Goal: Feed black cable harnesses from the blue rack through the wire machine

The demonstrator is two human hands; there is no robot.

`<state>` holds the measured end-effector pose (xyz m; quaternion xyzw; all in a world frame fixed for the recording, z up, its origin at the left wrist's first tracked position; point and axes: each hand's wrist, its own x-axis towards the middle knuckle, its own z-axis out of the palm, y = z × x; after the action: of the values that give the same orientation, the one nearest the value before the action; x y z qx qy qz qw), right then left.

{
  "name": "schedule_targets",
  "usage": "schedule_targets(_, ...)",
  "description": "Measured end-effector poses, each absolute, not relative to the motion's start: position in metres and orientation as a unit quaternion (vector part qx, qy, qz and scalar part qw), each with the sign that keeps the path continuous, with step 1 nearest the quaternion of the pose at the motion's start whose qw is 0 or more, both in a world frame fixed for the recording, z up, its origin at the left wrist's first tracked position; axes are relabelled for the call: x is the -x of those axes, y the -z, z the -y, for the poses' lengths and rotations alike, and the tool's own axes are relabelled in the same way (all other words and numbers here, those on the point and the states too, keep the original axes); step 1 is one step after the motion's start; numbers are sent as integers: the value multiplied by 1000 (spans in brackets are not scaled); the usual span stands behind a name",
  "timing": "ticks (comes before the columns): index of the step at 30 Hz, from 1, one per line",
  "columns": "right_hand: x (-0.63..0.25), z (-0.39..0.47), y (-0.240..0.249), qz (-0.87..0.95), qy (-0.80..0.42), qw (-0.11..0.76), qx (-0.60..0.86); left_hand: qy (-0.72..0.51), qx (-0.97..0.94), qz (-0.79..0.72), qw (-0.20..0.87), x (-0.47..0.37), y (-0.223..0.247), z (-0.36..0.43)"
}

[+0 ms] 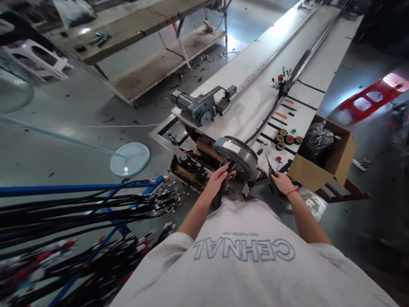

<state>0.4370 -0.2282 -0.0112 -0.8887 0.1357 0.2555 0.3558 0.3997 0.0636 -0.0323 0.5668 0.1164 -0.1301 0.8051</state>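
My left hand (221, 175) is closed around what looks like a black cable (223, 187), whose end hangs down by my shirt. Just beyond those fingers is a round grey metal wheel (240, 154) with a white label, mounted at the near end of the long white bench (255, 115). In my right hand (283, 183), at the bench's near edge, is a pair of scissors (270, 167) with dark handles, blades pointing away from me. A black wire harness (271, 111) runs along the bench from the wheel to a cluster of connectors (281, 79).
Tape rolls (289, 139) lie right of the wheel, beside an open cardboard box (326, 157) holding a plastic bag. A grey motor unit (200, 104) sits on the bench's left. Black cable bundles hang on a blue rack (79, 187) to my left. A red stool (373, 97) stands right.
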Motion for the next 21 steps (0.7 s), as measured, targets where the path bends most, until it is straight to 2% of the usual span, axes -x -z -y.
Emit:
schedule_targets(2, -449, 226, 32, -141, -229, 222, 937, 106, -523, -153, 832, -401, 30, -56)
schedule_targets(3, -454, 224, 40, -134, -227, 181, 947, 122, -500, -182, 838, -405, 29, -54)
schedule_targets(6, -480, 220, 51, -89, -188, 162, 965, 248, -450, -222, 829, -424, 27, -54)
schedule_targets(8, -510, 228, 50, -69, -118, 168, 976, 327, -445, -187, 812, -436, 28, -53)
schedule_targets(10, -549, 248, 44, -93, -50, 161, 981, 348, -492, -140, 786, -443, 30, -50)
schedule_targets(12, -588, 274, 37, -143, -26, 137, 980, 332, -594, -101, 726, -444, 32, -47)
schedule_targets(15, -631, 307, 33, -177, -55, 99, 978, 275, -741, -65, 609, -436, 33, -46)
schedule_targets(21, -646, 316, 55, -171, -128, 53, 975, 163, -865, -79, 469, -425, 37, -50)
